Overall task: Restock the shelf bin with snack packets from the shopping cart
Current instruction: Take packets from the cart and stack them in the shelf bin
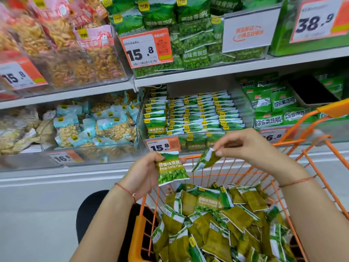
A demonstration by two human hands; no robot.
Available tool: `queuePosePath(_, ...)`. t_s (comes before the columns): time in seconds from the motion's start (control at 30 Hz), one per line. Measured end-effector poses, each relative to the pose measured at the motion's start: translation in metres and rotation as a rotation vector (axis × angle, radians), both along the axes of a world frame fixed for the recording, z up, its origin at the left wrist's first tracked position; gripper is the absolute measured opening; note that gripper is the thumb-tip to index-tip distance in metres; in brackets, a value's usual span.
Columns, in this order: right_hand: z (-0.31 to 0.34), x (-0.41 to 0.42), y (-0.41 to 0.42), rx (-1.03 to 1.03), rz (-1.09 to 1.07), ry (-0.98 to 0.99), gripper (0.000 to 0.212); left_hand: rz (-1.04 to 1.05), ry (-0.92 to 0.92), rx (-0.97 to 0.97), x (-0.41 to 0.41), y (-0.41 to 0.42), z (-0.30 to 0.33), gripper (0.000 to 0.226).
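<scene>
The upper left of the view is smeared with motion, so the red-topped snack bags (62, 35) there and the price card (18, 75) below them read only as "15.8", and the lower right corner of the orange shopping cart (309, 167) runs out of frame. On the lower shelf's left end a clear bin (90, 148) holds pale blue packets of nuts (105, 125), with a tag reading "16.5" (64, 157) on its front. The left hand (143, 171) grips a green packet (171, 168) by its upper left corner, front showing, printed "Peas Garlic Flavor" under Chinese characters. Just above it, the shelf bin (245, 110) in the middle of the lower shelf is filled with neat rows of the same green packets (198, 114) standing on edge, and its front carries a "15.8" tag (162, 146). The right hand (251, 148) pinches a second packet (205, 160) by its top between thumb and fingertips; it hangs tilted, its print too foreshortened to read. Both held packets hover over the cart's far rim, in front of the bin. Inside the cart lies a loose heap of packets (222, 220), mostly back side up. On the upper shelf, green bags (194, 55) say "Peas Original Taste" beside a "15.8" card (146, 48), and a card at the far right reads "38.9" (317, 19).
</scene>
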State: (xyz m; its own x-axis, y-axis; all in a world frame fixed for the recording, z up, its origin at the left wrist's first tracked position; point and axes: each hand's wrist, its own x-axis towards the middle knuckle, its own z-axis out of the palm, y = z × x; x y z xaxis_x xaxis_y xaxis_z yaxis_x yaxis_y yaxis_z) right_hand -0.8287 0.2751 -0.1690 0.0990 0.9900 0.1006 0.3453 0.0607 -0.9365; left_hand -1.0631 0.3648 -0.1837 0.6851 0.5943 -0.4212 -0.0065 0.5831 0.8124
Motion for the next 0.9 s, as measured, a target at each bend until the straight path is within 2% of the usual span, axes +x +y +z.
queuePosePath(0.1,0.008,-0.006,-0.003,0.187,-0.089,0.099,0.010,-0.010,0.035,-0.005,0.005,-0.002,-0.004,0.033)
queuePosePath(0.17,0.004,-0.019,-0.002,0.216,-0.046,0.124,0.006,-0.048,0.037,-0.005,0.012,-0.006,-0.005,0.033)
queuePosePath(0.23,-0.004,-0.027,0.000,0.182,0.038,0.158,0.016,-0.064,-0.016,-0.042,0.016,-0.011,-0.005,0.044)
queuePosePath(0.33,-0.012,-0.027,0.000,0.135,0.060,0.205,0.029,-0.047,-0.082,-0.075,0.016,-0.010,-0.008,0.045)
queuePosePath(0.47,-0.019,-0.028,0.002,0.078,0.046,0.139,0.043,-0.037,-0.086,0.033,0.013,-0.009,-0.012,0.058)
queuePosePath(0.67,-0.025,-0.033,0.005,0.103,0.078,0.115,0.036,-0.001,0.109,0.266,0.015,-0.012,-0.008,0.051)
queuePosePath(0.83,-0.031,-0.036,0.004,0.093,0.119,0.080,0.043,-0.017,0.162,0.360,0.023,-0.015,-0.014,0.022)
queuePosePath(0.9,-0.032,-0.036,0.005,0.074,0.112,0.085,0.041,0.009,0.184,0.398,0.024,-0.014,-0.015,0.022)
